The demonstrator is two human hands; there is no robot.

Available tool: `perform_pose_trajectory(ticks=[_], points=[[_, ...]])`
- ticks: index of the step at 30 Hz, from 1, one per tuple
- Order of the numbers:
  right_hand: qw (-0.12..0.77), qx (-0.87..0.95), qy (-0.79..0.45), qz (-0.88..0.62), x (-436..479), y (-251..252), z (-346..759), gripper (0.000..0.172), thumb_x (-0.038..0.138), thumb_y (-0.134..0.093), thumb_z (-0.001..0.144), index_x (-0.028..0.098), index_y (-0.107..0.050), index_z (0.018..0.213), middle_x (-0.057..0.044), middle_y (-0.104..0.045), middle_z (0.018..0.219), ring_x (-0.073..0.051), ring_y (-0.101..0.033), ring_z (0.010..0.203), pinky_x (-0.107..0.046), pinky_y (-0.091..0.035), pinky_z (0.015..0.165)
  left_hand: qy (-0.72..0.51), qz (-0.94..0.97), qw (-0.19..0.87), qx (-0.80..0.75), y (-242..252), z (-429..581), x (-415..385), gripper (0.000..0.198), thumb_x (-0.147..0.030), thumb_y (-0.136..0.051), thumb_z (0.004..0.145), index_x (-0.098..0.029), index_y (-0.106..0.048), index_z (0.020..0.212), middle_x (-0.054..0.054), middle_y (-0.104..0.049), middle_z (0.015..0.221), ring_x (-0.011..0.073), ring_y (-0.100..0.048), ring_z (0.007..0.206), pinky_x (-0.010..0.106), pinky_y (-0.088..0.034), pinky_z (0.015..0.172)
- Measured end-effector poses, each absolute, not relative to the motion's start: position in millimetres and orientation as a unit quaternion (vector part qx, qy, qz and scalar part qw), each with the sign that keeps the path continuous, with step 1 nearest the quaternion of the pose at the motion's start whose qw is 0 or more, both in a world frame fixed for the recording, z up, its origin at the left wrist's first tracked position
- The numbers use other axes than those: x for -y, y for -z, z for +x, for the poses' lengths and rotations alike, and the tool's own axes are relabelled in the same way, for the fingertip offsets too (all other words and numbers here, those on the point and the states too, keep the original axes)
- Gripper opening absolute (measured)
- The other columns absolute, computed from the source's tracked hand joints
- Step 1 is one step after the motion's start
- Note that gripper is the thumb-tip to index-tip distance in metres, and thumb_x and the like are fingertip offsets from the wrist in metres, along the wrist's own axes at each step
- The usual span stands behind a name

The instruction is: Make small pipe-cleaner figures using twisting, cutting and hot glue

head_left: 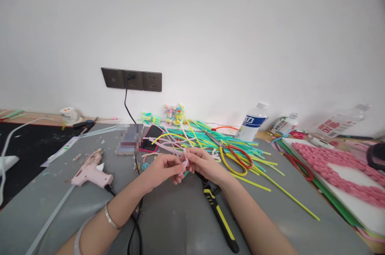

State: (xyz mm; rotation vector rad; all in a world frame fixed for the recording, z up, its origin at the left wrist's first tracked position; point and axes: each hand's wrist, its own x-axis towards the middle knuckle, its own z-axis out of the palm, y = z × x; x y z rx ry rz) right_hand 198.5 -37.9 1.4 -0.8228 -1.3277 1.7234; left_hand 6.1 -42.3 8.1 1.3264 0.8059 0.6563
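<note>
My left hand (pixel 164 168) and my right hand (pixel 203 163) meet over the grey table (pixel 168 215), both pinching a short pale pink pipe cleaner piece (pixel 185 161) bent into a loop between the fingertips. A bracelet sits on my left wrist. Just beyond my hands lies a spread of green, yellow and pink pipe cleaners (pixel 210 138). Black-and-yellow pliers (pixel 218 215) lie under my right forearm.
A pink glue gun (pixel 92 173) lies left with its black cord trailing toward me. Scissors with yellow and red handles (pixel 233 156) rest on the pipe cleaners. A phone (pixel 151 136), a water bottle (pixel 252 122), small figures (pixel 173 115) and a white board with pink shapes (pixel 337 166) surround them.
</note>
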Motion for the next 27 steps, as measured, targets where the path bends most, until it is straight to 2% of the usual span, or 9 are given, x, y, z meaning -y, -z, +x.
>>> perform_pose_trajectory(ticks=[5, 9, 17, 20, 22, 25, 27], points=[[0.365, 0.561, -0.679, -0.302, 37, -2, 206, 0.028, 0.038, -0.083, 0.075, 0.015, -0.066, 0.081, 0.002, -0.068, 0.069, -0.008, -0.06, 0.059, -0.018, -0.046, 0.057, -0.287, 0.586, 0.672, -0.351, -9, 6, 41, 0.04, -0.051, -0.077, 0.073, -0.013, -0.065, 0.067, 0.0, -0.064, 0.062, 0.0086, -0.057, 0.051, 0.021, -0.047, 0.053], [0.344, 0.567, -0.681, -0.312, 36, -2, 208, 0.028, 0.035, -0.084, 0.073, 0.015, -0.065, 0.073, 0.003, -0.068, 0.066, -0.006, -0.057, 0.054, -0.017, -0.045, 0.054, -0.257, 0.602, 0.673, -0.344, -8, 4, 41, 0.035, -0.047, -0.075, 0.077, -0.013, -0.067, 0.07, 0.0, -0.064, 0.063, 0.0078, -0.054, 0.049, 0.021, -0.046, 0.05], [0.32, 0.562, -0.683, -0.34, 36, -1, 208, 0.029, 0.038, -0.085, 0.07, 0.016, -0.066, 0.072, 0.003, -0.067, 0.062, -0.007, -0.055, 0.05, -0.016, -0.042, 0.048, -0.254, 0.637, 0.644, -0.34, -1, 1, 38, 0.031, -0.043, -0.072, 0.081, -0.014, -0.068, 0.071, 0.0, -0.064, 0.063, 0.0086, -0.056, 0.049, 0.021, -0.046, 0.051], [0.372, 0.569, -0.644, -0.35, 35, -1, 204, 0.032, 0.042, -0.083, 0.071, 0.016, -0.065, 0.071, 0.002, -0.065, 0.06, -0.008, -0.057, 0.051, -0.019, -0.043, 0.05, -0.289, 0.634, 0.626, -0.351, 0, 1, 36, 0.034, -0.046, -0.071, 0.081, -0.013, -0.066, 0.072, -0.001, -0.062, 0.062, 0.0077, -0.054, 0.048, 0.02, -0.044, 0.051], [0.439, 0.581, -0.587, -0.355, 35, -1, 199, 0.033, 0.045, -0.082, 0.073, 0.017, -0.064, 0.071, 0.002, -0.064, 0.061, -0.011, -0.058, 0.053, -0.021, -0.045, 0.052, -0.332, 0.611, 0.625, -0.355, -1, 2, 36, 0.034, -0.047, -0.073, 0.08, -0.014, -0.068, 0.08, -0.001, -0.063, 0.069, 0.0067, -0.053, 0.048, 0.02, -0.043, 0.05], [0.551, 0.629, -0.417, -0.355, 38, -2, 195, 0.027, 0.042, -0.078, 0.078, 0.02, -0.064, 0.072, -0.001, -0.064, 0.066, -0.015, -0.06, 0.06, -0.027, -0.049, 0.056, -0.382, 0.541, 0.661, -0.354, -5, 4, 36, 0.041, -0.044, -0.082, 0.072, -0.015, -0.069, 0.098, 0.001, -0.066, 0.084, 0.0066, -0.055, 0.055, 0.02, -0.045, 0.054], [0.588, 0.679, -0.271, -0.347, 42, -3, 194, 0.018, 0.034, -0.071, 0.086, 0.022, -0.066, 0.073, -0.004, -0.067, 0.072, -0.018, -0.063, 0.067, -0.031, -0.051, 0.062, -0.379, 0.487, 0.705, -0.35, -7, 5, 38, 0.045, -0.043, -0.085, 0.069, -0.014, -0.07, 0.1, 0.002, -0.066, 0.084, 0.0074, -0.056, 0.058, 0.02, -0.047, 0.055]])
